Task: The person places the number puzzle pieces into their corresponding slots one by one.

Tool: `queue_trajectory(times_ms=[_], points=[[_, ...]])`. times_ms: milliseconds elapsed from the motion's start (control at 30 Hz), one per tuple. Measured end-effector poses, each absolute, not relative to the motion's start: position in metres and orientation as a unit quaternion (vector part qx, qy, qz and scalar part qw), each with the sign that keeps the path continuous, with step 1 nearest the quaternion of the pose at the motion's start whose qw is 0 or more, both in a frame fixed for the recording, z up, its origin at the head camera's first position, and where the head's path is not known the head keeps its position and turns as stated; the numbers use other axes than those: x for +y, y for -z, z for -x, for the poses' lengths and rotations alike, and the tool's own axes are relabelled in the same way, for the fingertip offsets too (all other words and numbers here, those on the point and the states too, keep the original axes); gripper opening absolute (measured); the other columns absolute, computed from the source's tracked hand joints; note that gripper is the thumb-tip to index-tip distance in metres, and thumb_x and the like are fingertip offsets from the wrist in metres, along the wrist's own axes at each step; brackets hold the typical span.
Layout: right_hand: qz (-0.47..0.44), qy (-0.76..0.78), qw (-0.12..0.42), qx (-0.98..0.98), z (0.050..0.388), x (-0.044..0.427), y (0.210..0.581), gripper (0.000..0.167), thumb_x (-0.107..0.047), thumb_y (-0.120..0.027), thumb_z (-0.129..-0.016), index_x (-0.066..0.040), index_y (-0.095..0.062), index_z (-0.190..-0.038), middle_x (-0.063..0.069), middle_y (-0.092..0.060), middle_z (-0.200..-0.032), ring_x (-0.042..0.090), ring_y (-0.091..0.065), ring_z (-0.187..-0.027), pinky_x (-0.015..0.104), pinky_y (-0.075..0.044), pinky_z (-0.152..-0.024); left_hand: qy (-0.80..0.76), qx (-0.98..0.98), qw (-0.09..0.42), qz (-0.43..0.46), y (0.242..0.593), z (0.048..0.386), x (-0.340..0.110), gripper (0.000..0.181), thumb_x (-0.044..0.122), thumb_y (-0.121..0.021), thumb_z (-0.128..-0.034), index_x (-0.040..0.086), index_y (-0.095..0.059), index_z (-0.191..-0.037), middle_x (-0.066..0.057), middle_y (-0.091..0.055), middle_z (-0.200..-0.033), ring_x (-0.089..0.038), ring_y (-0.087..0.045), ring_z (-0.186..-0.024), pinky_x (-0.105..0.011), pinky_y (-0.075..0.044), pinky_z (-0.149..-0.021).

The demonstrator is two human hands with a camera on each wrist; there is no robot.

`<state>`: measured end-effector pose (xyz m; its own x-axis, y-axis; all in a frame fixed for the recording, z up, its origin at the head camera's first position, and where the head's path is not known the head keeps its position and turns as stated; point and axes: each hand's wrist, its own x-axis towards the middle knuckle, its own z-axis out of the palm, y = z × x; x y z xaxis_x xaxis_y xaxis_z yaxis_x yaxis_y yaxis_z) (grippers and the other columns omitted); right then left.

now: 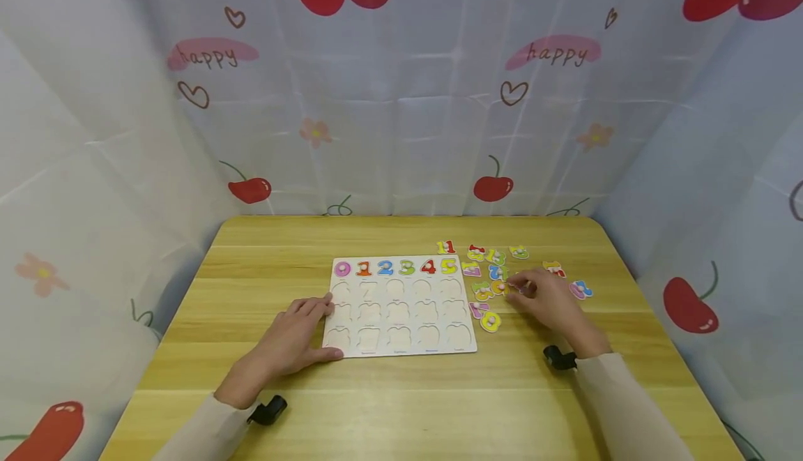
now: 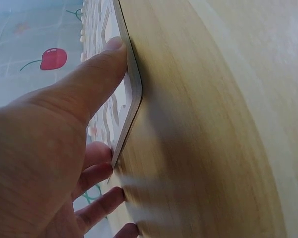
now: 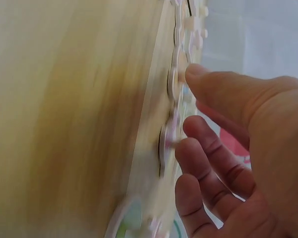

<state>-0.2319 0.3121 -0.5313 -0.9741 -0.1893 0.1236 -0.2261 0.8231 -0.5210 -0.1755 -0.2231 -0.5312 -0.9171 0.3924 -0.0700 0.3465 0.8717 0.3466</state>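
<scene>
A white wooden number puzzle board [image 1: 381,323] lies flat on the table. Its top row shows coloured numbers 0 to 5, and the recesses in the lower rows are bare. My left hand [image 1: 288,339] rests at the board's left side, thumb on the front edge near the corner, fingers spread along the left edge. Over the loose number pieces to the right is my right hand [image 1: 552,307], its thumb and forefinger apart. The thumb tip [image 3: 196,72] is beside the knob of a piece, close to an orange number piece [image 1: 499,288]. Whether it touches that knob is unclear.
Several knobbed number pieces lie right of the board, among them a yellow one [image 1: 491,321] and a red-and-yellow 11 [image 1: 446,247]. A purple-and-blue piece [image 1: 580,289] lies beyond my right hand. A cherry-print curtain [image 1: 401,112] surrounds the wooden table [image 1: 401,405].
</scene>
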Motion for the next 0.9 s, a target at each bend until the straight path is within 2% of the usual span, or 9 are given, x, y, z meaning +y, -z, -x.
queue_trajectory(times_ms=[200,567,733,900], points=[[-0.107,-0.272,0.029,-0.956,0.244,0.297,0.535,0.018,-0.019,-0.092,-0.103,-0.006,-0.089,-0.115,0.009,-0.082,-0.106,0.019,-0.068,-0.093,0.037,-0.058,-0.085,-0.176,0.963,0.065,-0.195,0.532,0.176,-0.224,0.089,0.061,-0.095,-0.0944,0.006,-0.066,-0.158,-0.015,-0.052,-0.183,-0.047,-0.052,-0.161,-0.074,-0.054,-0.117],[-0.077,-0.271,0.031,-0.959,0.243,0.286,0.536,0.014,-0.017,-0.09,-0.104,-0.005,-0.083,-0.104,0.009,-0.08,-0.099,0.02,-0.067,-0.088,0.038,-0.057,-0.081,-0.171,0.963,0.06,-0.197,0.53,0.175,-0.225,0.09,0.062,-0.094,-0.0945,0.006,-0.066,-0.159,-0.014,-0.052,-0.182,-0.046,-0.054,-0.159,-0.071,-0.054,-0.117],[-0.069,-0.272,0.039,-0.959,0.241,0.284,0.534,0.011,-0.015,-0.089,-0.105,-0.006,-0.085,-0.104,0.011,-0.08,-0.101,0.021,-0.067,-0.088,0.036,-0.056,-0.08,-0.166,0.963,0.058,-0.205,0.528,0.176,-0.227,0.09,0.063,-0.094,-0.0941,0.007,-0.066,-0.159,-0.013,-0.053,-0.182,-0.044,-0.054,-0.159,-0.071,-0.055,-0.117],[-0.07,-0.265,0.058,-0.96,0.239,0.278,0.527,0.012,-0.018,-0.087,-0.107,-0.006,-0.085,-0.11,0.016,-0.078,-0.111,0.026,-0.07,-0.094,0.038,-0.058,-0.082,-0.177,0.959,0.066,-0.21,0.527,0.178,-0.231,0.089,0.062,-0.095,-0.0936,0.008,-0.066,-0.158,-0.012,-0.052,-0.183,-0.043,-0.054,-0.16,-0.072,-0.054,-0.119]])
